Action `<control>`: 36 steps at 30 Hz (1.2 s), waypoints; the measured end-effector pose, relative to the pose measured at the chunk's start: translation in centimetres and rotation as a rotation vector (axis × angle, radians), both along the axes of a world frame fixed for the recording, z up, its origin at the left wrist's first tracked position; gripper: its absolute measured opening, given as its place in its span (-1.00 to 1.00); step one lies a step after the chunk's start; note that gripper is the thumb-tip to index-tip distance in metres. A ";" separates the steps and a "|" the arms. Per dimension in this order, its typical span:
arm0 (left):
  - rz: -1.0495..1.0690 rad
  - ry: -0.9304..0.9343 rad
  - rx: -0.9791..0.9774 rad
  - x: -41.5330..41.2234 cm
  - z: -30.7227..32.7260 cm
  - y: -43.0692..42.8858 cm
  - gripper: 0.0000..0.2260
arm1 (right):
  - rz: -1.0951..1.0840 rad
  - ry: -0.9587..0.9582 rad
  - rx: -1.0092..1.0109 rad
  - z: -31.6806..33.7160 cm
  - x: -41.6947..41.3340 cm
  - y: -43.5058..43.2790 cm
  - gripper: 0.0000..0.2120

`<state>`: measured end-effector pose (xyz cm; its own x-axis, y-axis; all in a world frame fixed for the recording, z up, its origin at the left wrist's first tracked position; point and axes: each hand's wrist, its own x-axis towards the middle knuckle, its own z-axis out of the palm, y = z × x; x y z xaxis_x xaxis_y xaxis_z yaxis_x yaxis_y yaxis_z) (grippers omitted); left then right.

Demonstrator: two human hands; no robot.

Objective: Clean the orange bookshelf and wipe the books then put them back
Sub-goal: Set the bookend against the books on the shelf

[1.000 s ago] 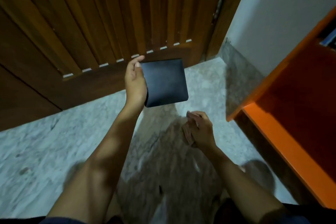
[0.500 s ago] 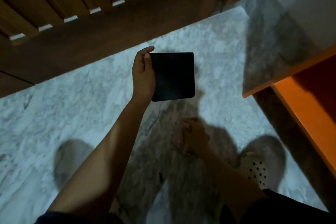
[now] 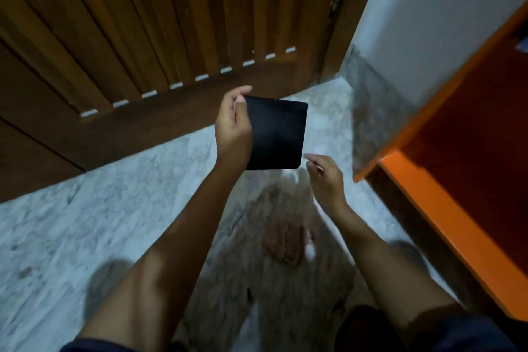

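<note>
Above blurred cloth, left hand gripping book

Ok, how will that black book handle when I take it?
Probably stiff: the black book shows no sag though the left hand grips only one edge. Likely light, since one hand holds it aloft. Its smooth cover may be slippery.

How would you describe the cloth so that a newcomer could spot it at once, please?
Start from the marble floor in front of the wooden door. Low in the middle, below the right hand, is the cloth. It is the only crumpled, reddish-brown thing against the pale stone.
</note>
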<state>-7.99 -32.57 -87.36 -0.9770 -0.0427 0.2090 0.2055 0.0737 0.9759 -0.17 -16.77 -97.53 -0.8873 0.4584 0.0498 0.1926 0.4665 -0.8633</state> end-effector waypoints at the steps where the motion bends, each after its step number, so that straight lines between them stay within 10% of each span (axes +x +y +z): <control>1: -0.020 0.043 -0.008 0.8 1.6 -0.1 -0.76 | -0.016 0.043 -0.027 2.5 -0.4 0.5 -0.80; 8: -0.111 0.334 -0.074 8.5 11.7 -0.8 -0.78 | 0.030 0.337 -0.164 19.5 1.7 1.5 -0.82; 22: -0.483 1.021 -0.210 22.9 21.5 4.9 -0.71 | -0.042 0.145 0.032 38.3 17.2 4.9 -0.90; 36: -0.671 0.863 0.177 30.6 21.3 18.5 -0.80 | -0.463 0.785 -0.099 35.2 28.3 14.7 -0.70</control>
<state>22.61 -14.06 -66.09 -0.3424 0.3439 0.8743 0.7678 -0.4339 0.4714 28.16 -2.03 -62.31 -0.3421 0.7938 0.5028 -0.3170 0.4062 -0.8570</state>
